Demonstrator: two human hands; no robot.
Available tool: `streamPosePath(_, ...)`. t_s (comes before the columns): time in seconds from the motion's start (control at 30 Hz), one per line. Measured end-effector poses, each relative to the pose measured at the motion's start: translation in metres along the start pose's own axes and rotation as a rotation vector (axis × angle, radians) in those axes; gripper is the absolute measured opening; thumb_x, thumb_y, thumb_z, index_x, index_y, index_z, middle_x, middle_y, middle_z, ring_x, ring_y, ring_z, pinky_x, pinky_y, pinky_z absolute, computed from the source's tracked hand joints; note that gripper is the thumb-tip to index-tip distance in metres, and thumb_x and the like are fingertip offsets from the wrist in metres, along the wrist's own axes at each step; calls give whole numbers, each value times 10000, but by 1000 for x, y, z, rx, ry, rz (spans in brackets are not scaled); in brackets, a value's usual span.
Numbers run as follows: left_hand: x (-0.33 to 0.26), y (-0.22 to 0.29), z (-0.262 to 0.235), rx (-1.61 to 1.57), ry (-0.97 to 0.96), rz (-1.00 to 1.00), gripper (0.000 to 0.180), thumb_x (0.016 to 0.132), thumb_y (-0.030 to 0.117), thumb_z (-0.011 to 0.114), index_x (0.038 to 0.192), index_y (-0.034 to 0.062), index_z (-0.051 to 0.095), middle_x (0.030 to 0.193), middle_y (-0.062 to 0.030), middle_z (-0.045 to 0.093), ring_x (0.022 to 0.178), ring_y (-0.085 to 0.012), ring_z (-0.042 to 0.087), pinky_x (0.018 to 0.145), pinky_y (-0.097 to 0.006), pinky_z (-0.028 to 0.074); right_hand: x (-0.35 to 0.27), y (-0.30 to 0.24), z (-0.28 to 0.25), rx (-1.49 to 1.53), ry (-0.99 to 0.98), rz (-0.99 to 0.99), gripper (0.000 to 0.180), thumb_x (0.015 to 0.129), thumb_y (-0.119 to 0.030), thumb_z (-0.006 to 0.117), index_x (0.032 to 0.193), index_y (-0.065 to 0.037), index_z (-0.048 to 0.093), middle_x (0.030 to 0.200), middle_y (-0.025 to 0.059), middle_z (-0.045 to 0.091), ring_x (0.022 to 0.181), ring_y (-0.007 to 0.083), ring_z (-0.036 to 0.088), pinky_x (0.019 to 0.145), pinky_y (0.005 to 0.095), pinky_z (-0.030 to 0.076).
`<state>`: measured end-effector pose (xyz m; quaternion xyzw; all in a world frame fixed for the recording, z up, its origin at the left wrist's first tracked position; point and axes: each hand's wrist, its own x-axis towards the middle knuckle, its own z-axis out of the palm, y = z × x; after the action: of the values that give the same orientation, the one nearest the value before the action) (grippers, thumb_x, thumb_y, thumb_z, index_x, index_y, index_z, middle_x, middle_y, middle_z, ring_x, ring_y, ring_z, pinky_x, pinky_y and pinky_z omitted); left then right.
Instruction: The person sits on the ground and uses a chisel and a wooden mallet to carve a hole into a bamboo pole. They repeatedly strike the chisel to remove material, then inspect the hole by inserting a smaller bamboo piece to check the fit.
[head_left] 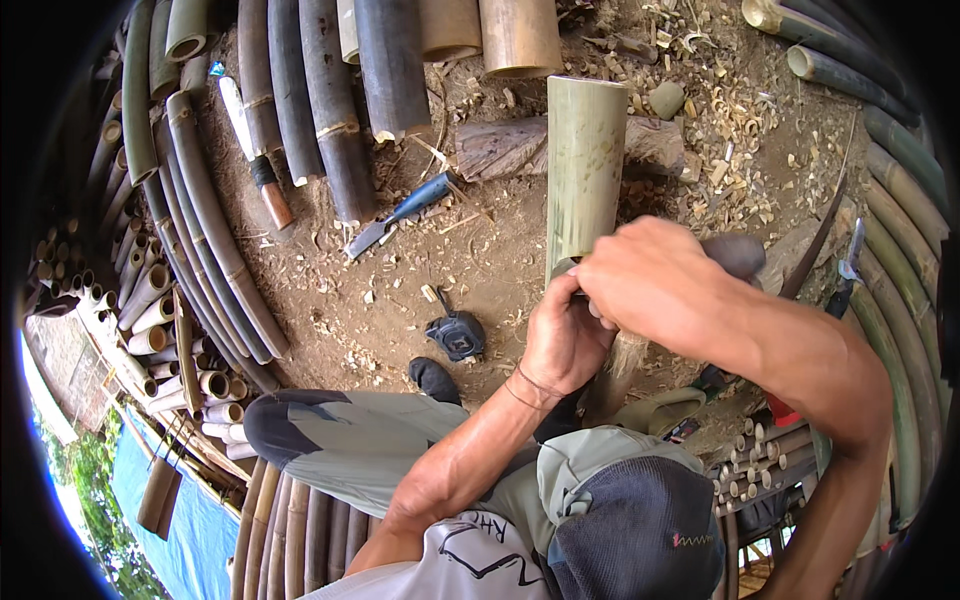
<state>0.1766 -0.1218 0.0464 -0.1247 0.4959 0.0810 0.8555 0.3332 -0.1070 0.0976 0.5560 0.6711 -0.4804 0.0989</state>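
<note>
At the near end of the green bamboo section [585, 170], both hands are closed on its rim: left hand [562, 340] beneath, right hand [655, 280] on top. Its long axis runs away from them, toward the wooden log [500, 148].

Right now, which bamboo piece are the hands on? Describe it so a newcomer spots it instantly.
Start at the weathered log lying across the dirt at top centre. The green bamboo tube runs over it toward the person, its near end gripped by the left hand and right hand. Unlike the stacked poles around it, it lies alone, pale green and cleanly cut.
</note>
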Motion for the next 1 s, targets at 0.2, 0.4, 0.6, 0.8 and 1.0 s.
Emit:
streamPosePath(0.2, -6, 5, -24, 57, -343, -129, 506, 1000, 554, 408, 1093, 82, 563, 871, -47, 605, 807, -183, 570, 851, -366, 481, 22, 11, 0, -146, 7, -7, 165, 815, -204, 649, 758, -78, 741, 785, 147, 727, 735, 278, 727, 641, 401, 563)
streamPosePath(0.4, -47, -12, -79, 1465, -476, 149, 828, 886, 369, 703, 1479, -42, 295, 1283, -228, 548, 1257, -339, 520, 1097, -381, 378, -47, -20, 123, 671, 383, 403, 322, 965, -310, 538, 967, -11, 660, 735, 156, 703, 768, 358, 697, 721, 434, 542)
streamPosePath(0.6, -87, 27, -85, 1959, -42, 382, 637, 727, 174, 692, 1331, 75, 520, 1117, -243, 631, 967, -376, 667, 832, -442, 538, -9, -78, 161, 1718, 473, 451, 356, 1046, -234, 438, 980, 43, 652, 872, 120, 735, 587, 157, 656, 541, 271, 532)
streamPosePath(0.8, -80, 100, -55, 2147, 224, 511, 291, 696, 244, 752, 922, 66, 708, 772, -180, 699, 729, -343, 711, 670, -426, 573, 53, -80, 126, 2113, 406, 434, 428, 1027, -252, 449, 1043, 126, 651, 893, 221, 711, 602, 241, 706, 507, 289, 586)
streamPosePath(1.0, -76, 124, 52, 2744, 55, 378, 272, 700, 297, 751, 863, 83, 709, 767, -160, 695, 710, -344, 694, 662, -441, 559, 40, -74, 111, 2627, 649, 96, 337, 1014, -241, 450, 1103, 60, 573, 974, 251, 699, 690, 288, 715, 601, 359, 602)
